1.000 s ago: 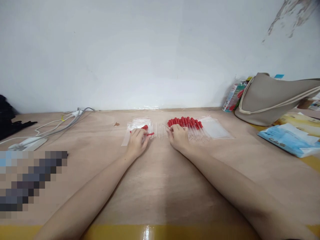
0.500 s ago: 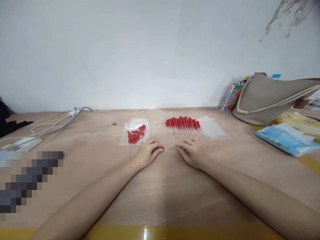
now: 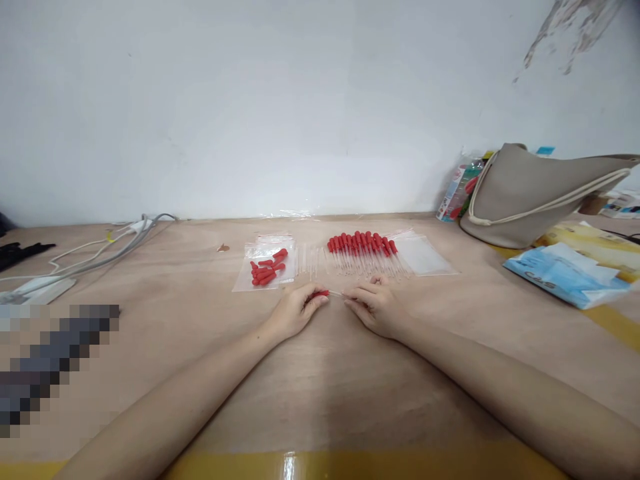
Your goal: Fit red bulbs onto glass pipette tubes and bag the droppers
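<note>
Head view: facing wall [image 3: 300,120], looking down on table [image 3: 320,407]. Seeing bag [image 3: 525,197] at back right, tissues [image 3: 560,272] just in front. Seeing droppers [image 3: 363,244] in a row near center, pouch [image 3: 241,279] to their left, under loose bulbs [image 3: 267,272]. Holding left hand [image 3: 295,312] and right hand [image 3: 377,310] near each other, in front of loose tubes [image 3: 313,260]. Gripping red bulb [image 3: 323,293] in left fingertips, pinching clear tube [image 3: 335,293] in right. Lining both up end to end between hands; can't tell if seated or just touching.
</note>
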{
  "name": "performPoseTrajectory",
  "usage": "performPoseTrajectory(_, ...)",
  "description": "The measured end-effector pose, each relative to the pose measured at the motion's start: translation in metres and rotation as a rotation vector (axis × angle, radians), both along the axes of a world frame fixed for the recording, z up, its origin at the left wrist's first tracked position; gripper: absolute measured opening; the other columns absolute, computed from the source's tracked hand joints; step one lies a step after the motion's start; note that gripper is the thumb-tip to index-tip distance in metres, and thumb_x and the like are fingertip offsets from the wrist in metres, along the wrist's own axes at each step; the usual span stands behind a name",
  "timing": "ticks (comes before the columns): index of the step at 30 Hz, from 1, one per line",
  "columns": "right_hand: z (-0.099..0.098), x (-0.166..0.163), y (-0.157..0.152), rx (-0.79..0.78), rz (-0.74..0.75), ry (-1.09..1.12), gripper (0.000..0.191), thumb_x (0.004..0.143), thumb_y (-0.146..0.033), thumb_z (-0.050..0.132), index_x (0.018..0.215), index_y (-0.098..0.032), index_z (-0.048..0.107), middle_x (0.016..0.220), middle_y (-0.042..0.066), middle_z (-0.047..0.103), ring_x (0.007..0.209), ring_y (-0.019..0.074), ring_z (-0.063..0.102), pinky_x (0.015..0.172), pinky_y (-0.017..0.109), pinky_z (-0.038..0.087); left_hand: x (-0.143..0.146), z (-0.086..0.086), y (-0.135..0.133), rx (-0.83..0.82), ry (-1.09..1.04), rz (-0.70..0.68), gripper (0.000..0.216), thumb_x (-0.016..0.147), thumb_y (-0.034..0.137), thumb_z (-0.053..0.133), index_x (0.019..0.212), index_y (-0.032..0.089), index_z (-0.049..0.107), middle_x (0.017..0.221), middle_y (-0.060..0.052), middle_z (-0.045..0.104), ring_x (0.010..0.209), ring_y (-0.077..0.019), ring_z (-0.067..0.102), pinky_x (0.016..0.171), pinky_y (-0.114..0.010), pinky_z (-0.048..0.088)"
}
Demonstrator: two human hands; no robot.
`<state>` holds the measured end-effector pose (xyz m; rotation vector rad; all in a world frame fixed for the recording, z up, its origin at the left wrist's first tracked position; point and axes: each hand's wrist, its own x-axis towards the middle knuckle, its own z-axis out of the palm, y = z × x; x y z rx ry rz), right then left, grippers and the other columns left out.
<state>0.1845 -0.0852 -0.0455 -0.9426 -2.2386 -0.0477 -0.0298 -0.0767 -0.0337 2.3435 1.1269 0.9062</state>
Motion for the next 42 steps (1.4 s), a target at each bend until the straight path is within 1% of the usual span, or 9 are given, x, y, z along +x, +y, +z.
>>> performPoseTrajectory(6, 0.002, 0.003, 0.003, -0.066, 0.076, -0.014, 0.02, 0.087, -0.025, 0.044, 0.09, -0.023, 0.064, 0.081, 0.001, 0.066, 0.072, 0.0121, 0.056, 0.076, 0.033, 0.026, -0.002, 0.001, -0.003, -0.021, 0.002, -0.066, 0.015, 0.086, 0.027, 0.048, 0.091, 0.019, 0.06, 0.083, -0.001, 0.065, 0.074, -0.0131, 0.058, 0.068, -0.024, 0.045)
performPoseTrajectory(9, 0.003, 0.005, 0.006, -0.039, 0.084, -0.055, 0.02, 0.087, -0.025, 0.044, 0.089, -0.024, 0.064, 0.081, 0.0, 0.066, 0.069, 0.0109, 0.055, 0.075, 0.033, 0.025, -0.002, 0.002, -0.003, 0.003, 0.046, -0.116, 0.015, 0.086, 0.027, 0.048, 0.089, 0.019, 0.06, 0.083, -0.001, 0.065, 0.076, -0.0133, 0.059, 0.07, -0.024, 0.045)
performPoseTrajectory(16, 0.008, -0.001, 0.0, 0.08, 0.015, -0.15, 0.022, 0.086, -0.022, 0.043, 0.083, -0.021, 0.065, 0.072, 0.0, 0.063, 0.063, 0.0109, 0.051, 0.071, 0.032, 0.022, -0.001, -0.001, -0.003, 0.056, 0.141, -0.125, 0.016, 0.086, 0.029, 0.048, 0.088, 0.018, 0.06, 0.078, -0.001, 0.063, 0.07, -0.0125, 0.057, 0.064, -0.023, 0.043)
performPoseTrajectory(25, 0.014, -0.015, -0.006, 0.04, -0.041, -0.208, 0.03, 0.087, -0.025, 0.041, 0.065, -0.016, 0.059, 0.06, 0.0, 0.06, 0.052, 0.0089, 0.036, 0.066, 0.03, 0.021, -0.002, -0.002, -0.004, 0.179, 0.13, -0.144, 0.013, 0.085, 0.025, 0.049, 0.089, 0.017, 0.058, 0.078, -0.002, 0.062, 0.069, -0.0122, 0.056, 0.063, -0.022, 0.042)
performPoseTrajectory(28, 0.013, -0.016, -0.004, -0.018, -0.043, -0.231, 0.03, 0.088, -0.024, 0.039, 0.066, -0.016, 0.058, 0.062, 0.0, 0.061, 0.052, 0.0089, 0.036, 0.066, 0.03, 0.022, -0.001, -0.002, -0.002, 0.193, 0.129, -0.155, 0.012, 0.085, 0.025, 0.049, 0.087, 0.017, 0.058, 0.076, -0.002, 0.061, 0.068, -0.0122, 0.056, 0.062, -0.022, 0.042)
performPoseTrajectory(32, 0.017, -0.017, 0.0, -0.104, -0.01, -0.235, 0.028, 0.089, -0.025, 0.038, 0.073, -0.016, 0.059, 0.071, 0.001, 0.063, 0.062, 0.0109, 0.047, 0.069, 0.029, 0.024, -0.003, -0.001, 0.005, 0.209, 0.135, -0.153, 0.011, 0.084, 0.024, 0.05, 0.087, 0.017, 0.058, 0.077, -0.002, 0.061, 0.069, -0.0127, 0.056, 0.063, -0.023, 0.042)
performPoseTrajectory(35, 0.026, -0.014, 0.002, -0.165, -0.025, -0.239, 0.021, 0.085, -0.023, 0.044, 0.077, -0.018, 0.062, 0.079, 0.003, 0.065, 0.074, 0.0143, 0.054, 0.071, 0.029, 0.027, -0.007, -0.001, 0.013, 0.195, 0.117, -0.072, 0.014, 0.081, 0.023, 0.053, 0.094, 0.017, 0.056, 0.081, -0.002, 0.058, 0.068, -0.0121, 0.054, 0.062, -0.024, 0.042)
performPoseTrajectory(39, 0.036, -0.006, 0.017, -0.367, -0.158, -0.088, 0.018, 0.079, -0.021, 0.047, 0.076, -0.019, 0.064, 0.074, 0.002, 0.066, 0.068, 0.0135, 0.056, 0.063, 0.025, 0.032, -0.013, -0.002, 0.02, 0.151, 0.082, 0.053, 0.026, 0.077, 0.024, 0.058, 0.101, 0.017, 0.052, 0.076, 0.0, 0.053, 0.06, -0.0103, 0.048, 0.059, -0.023, 0.041)
performPoseTrajectory(42, 0.04, -0.008, 0.037, -0.483, -0.341, 0.038, 0.022, 0.077, -0.03, 0.048, 0.068, -0.018, 0.063, 0.064, 0.001, 0.064, 0.06, 0.0133, 0.056, 0.054, 0.023, 0.032, -0.015, -0.003, 0.022, 0.11, 0.12, 0.03, 0.011, 0.079, 0.023, 0.055, 0.088, 0.017, 0.056, 0.069, 0.002, 0.052, 0.058, -0.0101, 0.048, 0.057, -0.022, 0.039)
